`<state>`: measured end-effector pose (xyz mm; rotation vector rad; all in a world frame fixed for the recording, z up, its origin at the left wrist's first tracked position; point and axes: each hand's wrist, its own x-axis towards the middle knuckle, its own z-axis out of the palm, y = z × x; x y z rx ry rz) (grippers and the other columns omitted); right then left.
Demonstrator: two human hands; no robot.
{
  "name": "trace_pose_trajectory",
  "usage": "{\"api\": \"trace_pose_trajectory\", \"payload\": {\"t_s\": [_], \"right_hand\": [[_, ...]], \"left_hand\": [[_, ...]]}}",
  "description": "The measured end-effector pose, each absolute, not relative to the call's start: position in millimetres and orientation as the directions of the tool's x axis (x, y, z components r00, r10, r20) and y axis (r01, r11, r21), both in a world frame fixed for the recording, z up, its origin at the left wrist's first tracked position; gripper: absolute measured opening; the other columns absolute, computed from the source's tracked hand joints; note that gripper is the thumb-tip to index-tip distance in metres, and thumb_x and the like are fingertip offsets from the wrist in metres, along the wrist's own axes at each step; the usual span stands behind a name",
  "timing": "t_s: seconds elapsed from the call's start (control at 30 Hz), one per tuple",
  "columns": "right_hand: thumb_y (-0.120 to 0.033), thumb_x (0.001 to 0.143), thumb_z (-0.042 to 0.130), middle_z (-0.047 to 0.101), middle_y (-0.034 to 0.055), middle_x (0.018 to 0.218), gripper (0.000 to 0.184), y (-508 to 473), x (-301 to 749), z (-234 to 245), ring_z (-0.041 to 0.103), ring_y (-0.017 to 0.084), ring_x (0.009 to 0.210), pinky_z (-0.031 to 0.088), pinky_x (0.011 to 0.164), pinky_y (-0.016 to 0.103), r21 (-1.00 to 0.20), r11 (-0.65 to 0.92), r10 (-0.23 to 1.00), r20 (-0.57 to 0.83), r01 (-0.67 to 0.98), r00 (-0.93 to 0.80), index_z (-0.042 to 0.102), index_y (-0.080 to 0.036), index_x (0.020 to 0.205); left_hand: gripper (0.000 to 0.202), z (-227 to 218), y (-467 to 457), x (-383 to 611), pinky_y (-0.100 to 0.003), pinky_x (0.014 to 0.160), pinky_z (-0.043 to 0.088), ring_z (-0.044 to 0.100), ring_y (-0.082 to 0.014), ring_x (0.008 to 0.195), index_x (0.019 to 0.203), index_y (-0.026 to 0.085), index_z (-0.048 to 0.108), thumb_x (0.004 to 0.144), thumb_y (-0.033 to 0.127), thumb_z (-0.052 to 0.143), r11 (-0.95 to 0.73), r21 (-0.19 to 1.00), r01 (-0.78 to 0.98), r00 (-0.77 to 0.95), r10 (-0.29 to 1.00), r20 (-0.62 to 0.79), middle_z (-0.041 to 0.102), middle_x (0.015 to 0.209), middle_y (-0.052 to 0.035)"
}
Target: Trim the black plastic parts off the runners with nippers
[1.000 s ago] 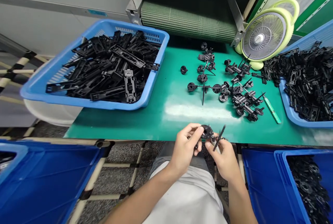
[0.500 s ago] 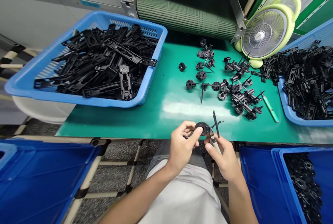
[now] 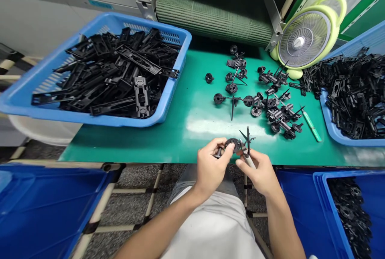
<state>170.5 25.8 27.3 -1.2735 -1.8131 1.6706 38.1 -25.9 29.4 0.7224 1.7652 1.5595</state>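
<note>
In my left hand [image 3: 212,164] is a black round plastic part [image 3: 232,143], pinched between thumb and fingers; another black piece [image 3: 218,152] shows beside the fingers. My right hand [image 3: 260,170] is closed round a pair of nippers [image 3: 248,159] with pale handles. The jaws of the nippers meet the right side of the round part, where a thin black sprue [image 3: 248,140] sticks up and branches. Both hands are over the front edge of the green table. Beyond them lies a loose group of black moulded parts [image 3: 281,114] with sprues attached.
A blue basket [image 3: 177,86] full of long black parts stands left, another blue basket [image 3: 326,118] right. A green pen-like tool [image 3: 313,126] lies near a yellow-green fan [image 3: 303,42]. A conveyor belt [image 3: 210,16] ends at the back. Blue bins [image 3: 321,194] stand below the table.
The round part and its sprue have turned a little in my hands, so another sprue branch shows. The nippers stay at the part's right side. The view has shifted slightly.
</note>
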Motion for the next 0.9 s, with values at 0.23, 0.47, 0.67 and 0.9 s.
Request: {"api": "trace_pose_trajectory", "payload": {"t_s": [0.23, 0.47, 0.67, 0.9], "right_hand": [[-0.028, 0.071, 0.065, 0.043, -0.0062, 0.056, 0.012, 69.8, 149.3, 16.4, 0.034, 0.009, 0.051, 0.026, 0.049, 0.023, -0.949, -0.154, 0.742, -0.294, 0.273, -0.602, 0.062, -0.017, 0.070], [-0.043, 0.072, 0.065, 0.056, -0.0008, 0.069, 0.032, 93.1, 185.1, -3.7, 0.051, 0.014, 0.057, 0.038, 0.051, 0.026, -0.965, -0.256, 0.857, -0.196, -0.063, -0.476, 0.060, -0.019, 0.092], [-0.047, 0.069, 0.067, 0.057, 0.0008, 0.072, 0.037, 97.4, 186.1, -13.7, 0.054, 0.015, 0.063, 0.042, 0.056, 0.029, -0.917, -0.256, 0.919, -0.133, -0.307, -0.371, 0.058, -0.020, 0.093], [-0.044, 0.071, 0.069, 0.058, 0.0001, 0.073, 0.035, 98.7, 189.6, -8.0, 0.054, 0.014, 0.064, 0.047, 0.062, 0.031, -0.875, -0.261, 0.927, -0.109, -0.409, -0.359, 0.060, -0.019, 0.095]], "left_hand": [[0.019, 16.2, -2.1, 14.3, -0.019, 0.046, 0.038, 0.049, -0.0076, 0.044, 0.079, 0.018, 0.057, 0.073, 0.032, 0.069, -0.024, 0.957, -0.288, -0.674, 0.716, -0.184, 0.057, 0.059, 0.0042], [0.023, 24.8, -2.4, -11.3, -0.015, 0.032, 0.027, 0.040, -0.0042, 0.039, 0.089, 0.023, 0.065, 0.066, 0.025, 0.064, -0.077, 0.648, -0.758, -0.346, 0.890, -0.298, 0.064, 0.077, -0.0009], [0.022, 42.6, 13.0, 24.9, -0.015, 0.031, 0.025, 0.029, -0.0027, 0.033, 0.073, 0.020, 0.064, 0.072, 0.041, 0.071, 0.108, 0.598, -0.794, -0.058, 0.966, -0.251, 0.043, 0.050, 0.0061], [0.040, 74.2, 59.4, 257.3, -0.030, 0.059, 0.050, 0.059, -0.0170, 0.061, 0.074, 0.019, 0.062, 0.084, 0.055, 0.049, 0.195, 0.980, -0.049, 0.504, 0.852, -0.145, 0.062, 0.066, -0.0044]]}}
